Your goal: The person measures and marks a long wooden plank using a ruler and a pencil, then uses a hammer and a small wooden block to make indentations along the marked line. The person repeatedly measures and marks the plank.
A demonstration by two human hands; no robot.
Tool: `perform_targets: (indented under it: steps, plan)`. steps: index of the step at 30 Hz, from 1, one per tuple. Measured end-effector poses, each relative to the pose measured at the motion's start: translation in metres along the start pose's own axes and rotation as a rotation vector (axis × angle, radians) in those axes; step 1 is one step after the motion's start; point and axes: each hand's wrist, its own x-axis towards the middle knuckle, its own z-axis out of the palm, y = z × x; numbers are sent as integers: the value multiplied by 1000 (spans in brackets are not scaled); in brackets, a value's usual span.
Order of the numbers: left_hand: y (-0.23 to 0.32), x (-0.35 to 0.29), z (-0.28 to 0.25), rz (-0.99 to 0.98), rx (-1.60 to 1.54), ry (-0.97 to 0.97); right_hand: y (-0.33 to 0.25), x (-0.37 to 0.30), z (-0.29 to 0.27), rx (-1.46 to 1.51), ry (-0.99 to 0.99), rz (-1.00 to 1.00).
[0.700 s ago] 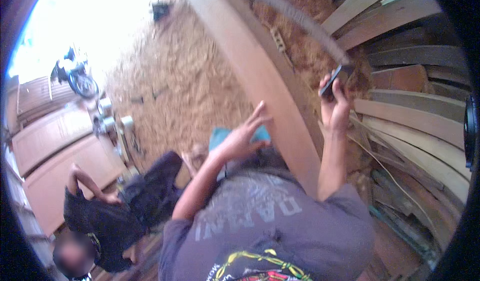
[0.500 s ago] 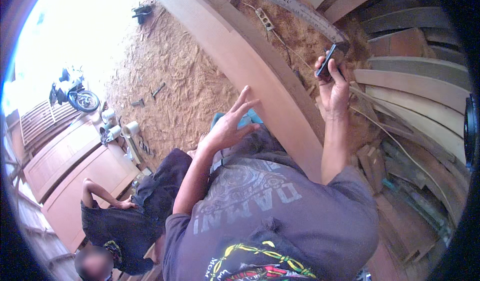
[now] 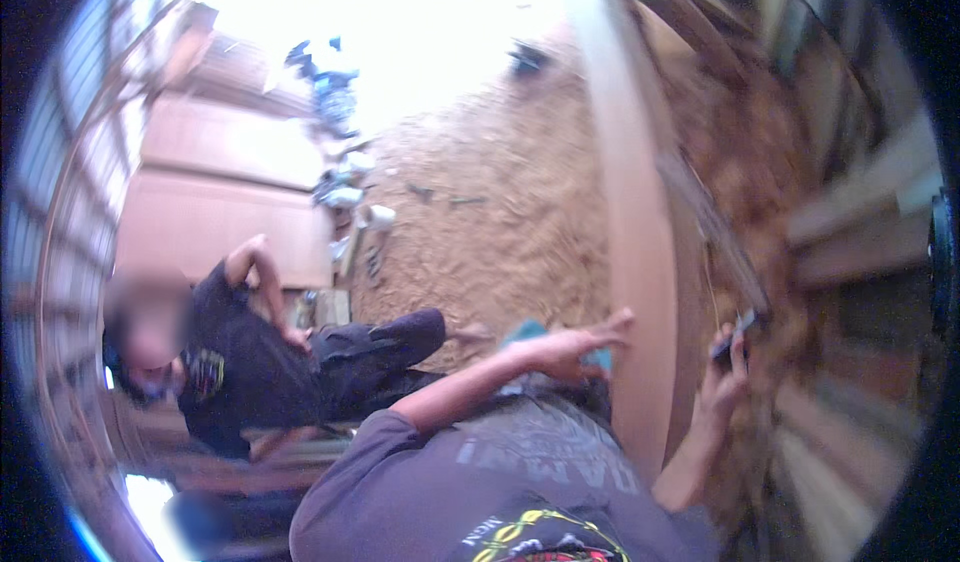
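Board (image 3: 640, 302): pinkish tan, paler toward far end. Long blade (image 3: 715, 224): dull grey; its handle (image 3: 722, 350) black with pale bluish edge. Wearer's shirt (image 3: 390, 487): dusky purple-grey, pale grey lettering, yellow twisted ring enclosing red patches. Fabric (image 3: 526, 333) near waist: teal. Ground (image 3: 500, 262): orange-brown, mottled. Co-worker's shirt (image 3: 245, 367): black, small yellow-green print; trousers (image 3: 375, 362) near-black. Panels (image 3: 225, 224): plain pinkish beige. Cup-shaped container (image 3: 379, 217): white. Left wall (image 3: 60, 122): bluish grey, striped.
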Motion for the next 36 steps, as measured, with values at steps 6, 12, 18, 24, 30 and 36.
perform_targets:
  steps: [6, 12, 18, 24, 30, 36]
  plan:
    - [-16, 12, -9, -47, -30, 85, 23, 50, 66, -374, -230, -44]
    - [-35, 21, -12, -166, -228, 254, 42, 74, 121, -638, -132, -18]
    - [-52, -16, -25, -84, -145, 583, 30, 64, 159, -943, -233, -186]
    - [-55, -39, -17, -51, -261, 573, 35, 67, 176, -992, -156, -202]
    - [-55, -61, -11, -127, -389, 535, 39, 37, 182, -1107, -49, -329]
    - [-91, -100, 17, -196, -460, 685, 47, 32, 152, -903, -20, -341]
